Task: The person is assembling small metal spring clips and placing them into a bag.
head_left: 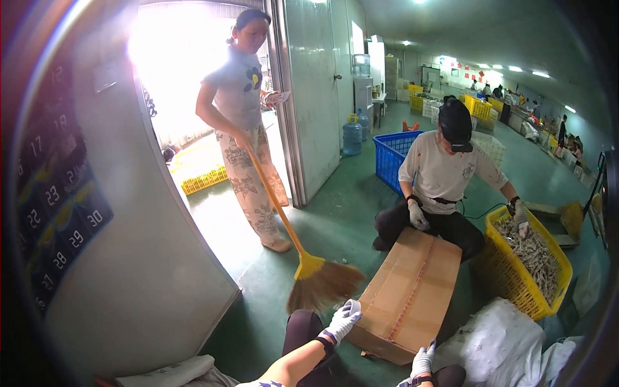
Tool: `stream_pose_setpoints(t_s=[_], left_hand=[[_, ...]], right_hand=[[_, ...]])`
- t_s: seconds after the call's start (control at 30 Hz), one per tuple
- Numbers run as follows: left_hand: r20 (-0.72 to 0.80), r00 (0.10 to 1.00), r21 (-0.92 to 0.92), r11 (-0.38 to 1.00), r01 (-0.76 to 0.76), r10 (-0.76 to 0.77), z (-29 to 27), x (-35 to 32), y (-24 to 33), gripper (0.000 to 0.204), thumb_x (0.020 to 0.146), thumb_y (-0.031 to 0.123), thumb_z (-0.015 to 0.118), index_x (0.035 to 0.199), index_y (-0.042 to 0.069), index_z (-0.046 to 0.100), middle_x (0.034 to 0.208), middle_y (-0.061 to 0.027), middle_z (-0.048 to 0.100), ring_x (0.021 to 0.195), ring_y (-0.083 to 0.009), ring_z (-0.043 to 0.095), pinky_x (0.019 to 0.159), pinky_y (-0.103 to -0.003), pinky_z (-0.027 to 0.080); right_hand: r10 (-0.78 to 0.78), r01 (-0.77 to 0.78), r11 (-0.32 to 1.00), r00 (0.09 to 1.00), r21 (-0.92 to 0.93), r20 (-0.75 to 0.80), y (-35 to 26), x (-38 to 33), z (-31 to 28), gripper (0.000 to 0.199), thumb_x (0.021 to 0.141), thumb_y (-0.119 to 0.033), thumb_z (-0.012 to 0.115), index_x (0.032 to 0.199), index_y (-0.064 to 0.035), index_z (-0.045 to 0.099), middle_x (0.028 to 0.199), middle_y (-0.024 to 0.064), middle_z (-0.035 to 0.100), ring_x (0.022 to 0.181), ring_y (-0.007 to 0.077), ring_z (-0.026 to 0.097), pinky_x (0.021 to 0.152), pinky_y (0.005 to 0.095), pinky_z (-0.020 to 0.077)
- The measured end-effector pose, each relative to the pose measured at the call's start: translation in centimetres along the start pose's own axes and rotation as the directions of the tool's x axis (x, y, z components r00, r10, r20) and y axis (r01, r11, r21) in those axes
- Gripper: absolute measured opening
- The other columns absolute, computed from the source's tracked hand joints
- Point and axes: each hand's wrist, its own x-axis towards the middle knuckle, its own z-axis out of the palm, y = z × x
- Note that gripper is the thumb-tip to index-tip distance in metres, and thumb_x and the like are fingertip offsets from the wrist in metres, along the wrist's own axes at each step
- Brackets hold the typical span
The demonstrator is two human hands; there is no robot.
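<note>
A closed cardboard box [412,277] lies in front of me, with a seam along its top. My left hand [340,324], in a striped glove, is closed around a roll of tape [352,306] beside the box's left edge. At the near right corner of the box is my right hand [423,362], also gloved, its fingers closed. A small dark tip shows by its fingers, too small to name. Across the box sits a co-worker [445,171] with one gloved hand by the far edge and the other over a yellow basket [516,284] of small greyish pieces.
To the left, a standing person [238,97] holds a yellow-handled broom [322,277] whose bristles reach near the box. White sacks [496,342] lie at the right. Behind the co-worker stands a blue crate [391,155]; water bottles [353,137] stand by the wall.
</note>
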Motion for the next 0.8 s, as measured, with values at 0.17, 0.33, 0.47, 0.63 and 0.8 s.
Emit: stream_pose_setpoints(t_s=[0.17, 0.33, 0.47, 0.63, 0.8], left_hand=[[-0.241, 0.968, 0.113, 0.993, -0.045, 0.071, 0.0, 1.2, 0.2, 0.063, 0.078, 0.033, 0.079, 0.123, -0.002, 0.054, 0.122, -0.0118, 0.056, 0.110, -0.0227, 0.056, 0.096, -0.029, 0.043], [-0.346, 0.938, 0.026, 1.000, 0.012, -0.003, 0.2, 1.4, -0.1, 0.072, 0.076, 0.026, 0.081, 0.132, -0.001, 0.046, 0.130, -0.0115, 0.052, 0.114, -0.0219, 0.053, 0.104, -0.029, 0.037], [-0.131, 0.983, -0.280, 0.956, 0.091, -0.132, 0.7, 2.0, 0.0, 0.067, 0.077, 0.024, 0.080, 0.131, -0.002, 0.049, 0.127, -0.0110, 0.059, 0.120, -0.0213, 0.052, 0.105, -0.031, 0.037], [-0.079, 0.987, -0.165, 0.979, 0.123, -0.137, -2.5, 3.2, -2.7, 0.044, 0.082, 0.034, 0.074, 0.114, 0.004, 0.066, 0.116, -0.0059, 0.064, 0.112, -0.0204, 0.055, 0.100, -0.031, 0.038], [-0.002, 0.966, -0.050, 0.965, 0.259, -0.259, -1.2, 0.8, 1.6, 0.037, 0.081, 0.046, 0.071, 0.092, 0.010, 0.072, 0.081, 0.0010, 0.059, 0.074, -0.0137, 0.047, 0.069, -0.028, 0.037]], right_hand=[[-0.201, 0.201, 0.979, 0.979, 0.035, 0.002, 4.6, 3.2, 0.3, 0.059, 0.095, 0.001, 0.041, 0.150, -0.0145, 0.028, 0.143, 0.0121, 0.046, 0.123, 0.0241, 0.050, 0.103, 0.0301, 0.0379], [-0.150, 0.150, 0.989, 0.989, -0.009, -0.006, 2.9, 2.5, -0.6, 0.059, 0.092, 0.005, 0.042, 0.148, -0.0106, 0.031, 0.142, 0.0133, 0.047, 0.122, 0.0236, 0.050, 0.104, 0.0298, 0.0369], [-0.137, 0.139, 0.989, 0.990, 0.057, -0.041, 1.8, 1.9, -1.3, 0.060, 0.091, 0.007, 0.042, 0.148, -0.0086, 0.032, 0.140, 0.0138, 0.048, 0.121, 0.0234, 0.051, 0.105, 0.0294, 0.0364], [-0.145, 0.145, 0.989, 0.989, 0.010, 0.013, 1.9, 1.9, 0.3, 0.061, 0.090, 0.008, 0.042, 0.148, -0.0085, 0.032, 0.140, 0.0134, 0.049, 0.121, 0.0236, 0.050, 0.105, 0.0304, 0.0365], [-0.152, 0.151, 0.980, 0.988, 0.128, -0.008, 3.3, 3.0, -1.1, 0.062, 0.088, 0.009, 0.040, 0.147, -0.0087, 0.033, 0.139, 0.0135, 0.048, 0.122, 0.0236, 0.049, 0.106, 0.0315, 0.0357]])
